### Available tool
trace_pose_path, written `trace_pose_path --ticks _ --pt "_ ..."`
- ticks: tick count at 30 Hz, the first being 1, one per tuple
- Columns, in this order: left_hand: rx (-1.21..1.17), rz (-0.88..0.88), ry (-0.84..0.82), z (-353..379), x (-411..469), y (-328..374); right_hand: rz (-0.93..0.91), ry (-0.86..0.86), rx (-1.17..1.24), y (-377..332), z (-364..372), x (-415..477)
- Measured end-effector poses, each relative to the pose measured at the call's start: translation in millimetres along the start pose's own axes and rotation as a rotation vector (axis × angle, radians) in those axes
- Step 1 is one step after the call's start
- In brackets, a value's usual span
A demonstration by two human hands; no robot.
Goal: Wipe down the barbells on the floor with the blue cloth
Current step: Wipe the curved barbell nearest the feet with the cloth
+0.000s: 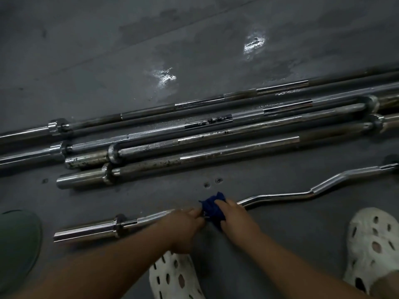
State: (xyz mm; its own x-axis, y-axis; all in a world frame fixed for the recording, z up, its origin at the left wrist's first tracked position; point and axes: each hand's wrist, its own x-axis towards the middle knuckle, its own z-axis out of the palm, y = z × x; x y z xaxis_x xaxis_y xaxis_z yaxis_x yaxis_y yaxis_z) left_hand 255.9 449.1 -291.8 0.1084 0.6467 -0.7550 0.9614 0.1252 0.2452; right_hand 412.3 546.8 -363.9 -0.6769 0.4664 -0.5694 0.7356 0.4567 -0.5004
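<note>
Barbells (237, 148), several long straight ones with rust-spotted chrome, lie side by side and touching across the dark grey floor (108, 50), which shows two shiny wet patches beyond them. Nearer the person and apart from that row lies an EZ curl bar (86, 229), bright chrome, its sleeve to the left and its bent shaft running off to the right. A dark green rounded object (17, 240) sits at the left edge. Two white perforated clogs (371, 244) stand on the floor below the curl bar.

The left hand (183, 227) grips the curl bar's shaft, its fingers (194, 212) curled over the metal just beside the cloth; whether they also pinch its edge cannot be told. The right hand (235, 216) holds the blue cloth (212, 207) bunched around the shaft, fingers (222, 203) curled over the fabric.
</note>
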Motion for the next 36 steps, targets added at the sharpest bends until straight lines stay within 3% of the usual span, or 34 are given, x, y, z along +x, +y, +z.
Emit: trace_pose_path --ticks 5,8,13,18,22,24,29,34,36 --pt "-0.424 -0.307 0.297 51.8 15.4 41.1 -0.021 0.030 -0.050 -2.8 1.6 -10.0" --pt "-0.525 -0.374 0.392 63.9 22.2 50.3 -0.003 -0.017 -0.153 -3.1 -3.5 -15.4" --pt "-0.456 -0.349 0.362 64.9 22.6 48.2 0.076 -0.035 -0.271 9.0 -21.9 -17.5" --pt "-0.447 -0.363 0.340 58.7 21.0 49.0 0.242 0.210 -0.174 20.4 -20.2 -31.4" --pt "-0.409 -0.344 0.337 64.0 18.7 47.2 0.013 0.023 -0.147 4.1 0.2 -32.0" --pt "-0.406 -0.335 0.329 63.2 17.7 45.3 -0.059 0.025 -0.208 4.8 -4.4 -29.8" --pt "-0.405 -0.325 0.313 63.8 19.0 49.0 0.191 0.241 -0.062 29.6 -17.0 -26.0" --pt "-0.454 -0.298 0.319 70.3 20.2 48.9 -0.101 0.004 -0.195 12.2 4.8 -19.6" --pt "-0.477 -0.297 0.327 70.4 22.5 48.6 0.030 0.117 -0.166 22.1 -6.1 -12.3"
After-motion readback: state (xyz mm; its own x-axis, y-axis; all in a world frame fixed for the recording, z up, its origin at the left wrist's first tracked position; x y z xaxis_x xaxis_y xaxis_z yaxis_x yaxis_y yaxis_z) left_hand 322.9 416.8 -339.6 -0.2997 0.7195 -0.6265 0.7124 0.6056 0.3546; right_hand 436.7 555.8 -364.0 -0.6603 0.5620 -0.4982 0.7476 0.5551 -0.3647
